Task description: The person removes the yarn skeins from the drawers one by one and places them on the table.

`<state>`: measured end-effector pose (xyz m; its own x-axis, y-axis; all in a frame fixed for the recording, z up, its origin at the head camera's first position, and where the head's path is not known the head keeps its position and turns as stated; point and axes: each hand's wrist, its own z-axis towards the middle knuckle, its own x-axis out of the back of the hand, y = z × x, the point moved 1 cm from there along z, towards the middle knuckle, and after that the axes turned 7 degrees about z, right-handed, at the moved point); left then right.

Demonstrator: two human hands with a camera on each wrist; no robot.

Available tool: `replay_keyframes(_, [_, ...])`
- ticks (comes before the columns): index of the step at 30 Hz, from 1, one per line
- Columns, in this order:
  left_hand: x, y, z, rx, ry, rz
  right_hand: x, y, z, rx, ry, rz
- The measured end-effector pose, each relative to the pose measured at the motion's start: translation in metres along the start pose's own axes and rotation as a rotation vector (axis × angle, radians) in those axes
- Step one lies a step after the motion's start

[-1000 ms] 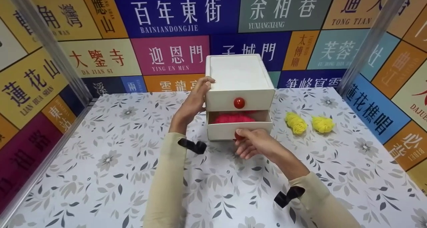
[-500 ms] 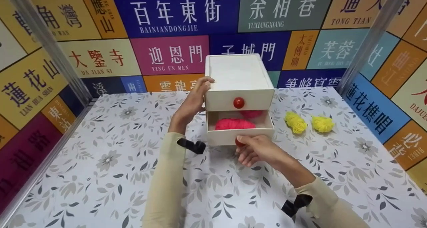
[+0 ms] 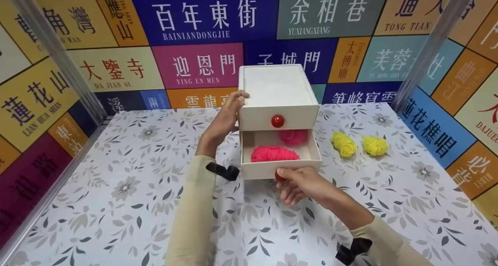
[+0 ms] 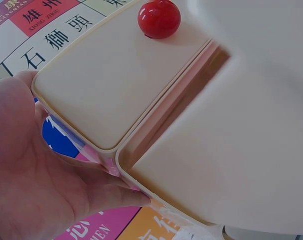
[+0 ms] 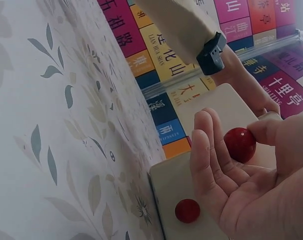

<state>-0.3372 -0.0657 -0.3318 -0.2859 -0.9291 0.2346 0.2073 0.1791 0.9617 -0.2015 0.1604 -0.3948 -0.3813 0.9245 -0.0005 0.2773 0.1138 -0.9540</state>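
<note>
A small white drawer cabinet (image 3: 276, 83) stands at the back of the table. Its upper drawer (image 3: 253, 119) is closed, with a red knob (image 3: 277, 121). Below that, a drawer (image 3: 249, 172) is pulled out and holds two pink yarn bundles (image 3: 274, 154). My right hand (image 3: 305, 182) pinches this drawer's red knob (image 5: 240, 145) between thumb and finger, the other fingers extended. My left hand (image 3: 223, 120) presses against the cabinet's left side, fingertips at the top edge; in the left wrist view, the left hand (image 4: 56, 175) lies along the side with extended fingers.
Two yellow yarn bundles (image 3: 344, 144) lie right of the cabinet on the flower-patterned tablecloth (image 3: 128, 188). Another red knob (image 5: 187, 211) shows on a panel near the table in the right wrist view. Lettered panels (image 3: 206, 17) rise behind and at both sides.
The drawer has come further out towards me, drawn by my right hand, and both pink yarn bundles now show more fully. The left hand has stayed on the cabinet.
</note>
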Motion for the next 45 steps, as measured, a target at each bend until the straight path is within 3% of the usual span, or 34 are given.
replay_keyframes(11, [0.0, 0.001, -0.002, 0.011, 0.002, -0.01, -0.005, 0.004, -0.011, -0.015, -0.051, -0.001])
replay_keyframes(45, [0.0, 0.0, 0.0, 0.01, -0.016, -0.011, -0.012, 0.017, -0.041, -0.028, -0.079, -0.076])
